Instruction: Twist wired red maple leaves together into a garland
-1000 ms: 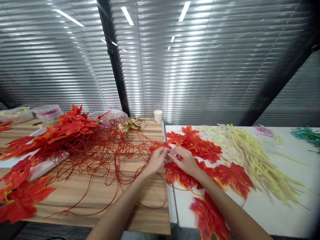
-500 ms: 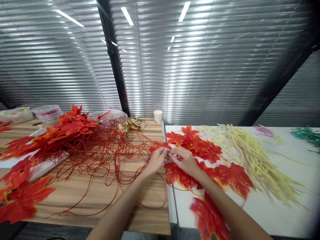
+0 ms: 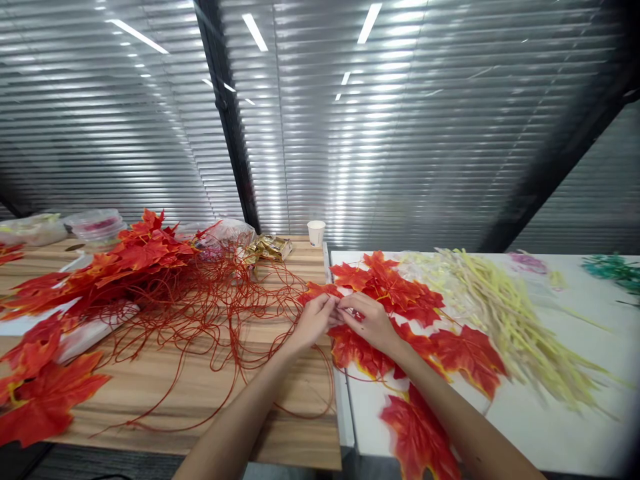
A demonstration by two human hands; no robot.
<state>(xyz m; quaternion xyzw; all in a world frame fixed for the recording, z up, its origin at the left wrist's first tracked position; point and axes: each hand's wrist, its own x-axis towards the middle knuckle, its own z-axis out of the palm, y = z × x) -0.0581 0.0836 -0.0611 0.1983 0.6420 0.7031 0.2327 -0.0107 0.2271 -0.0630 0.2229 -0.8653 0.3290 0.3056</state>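
Observation:
My left hand and my right hand meet fingertip to fingertip over the seam between the two tables. Both are closed in a pinch. Whatever lies between the fingertips is too small and too covered to make out. Red artificial maple leaves surround the hands, with one leaf just behind my left hand and another beneath my right. A single leaf lies under my right forearm near the front edge. Thin red cord spreads in a loose tangle to the left, some strands running close to my left hand.
A heap of red leaves lies on the wooden table. Gold wrappers and a paper cup stand at the back. On the white table lie pale yellow strips and a green bundle.

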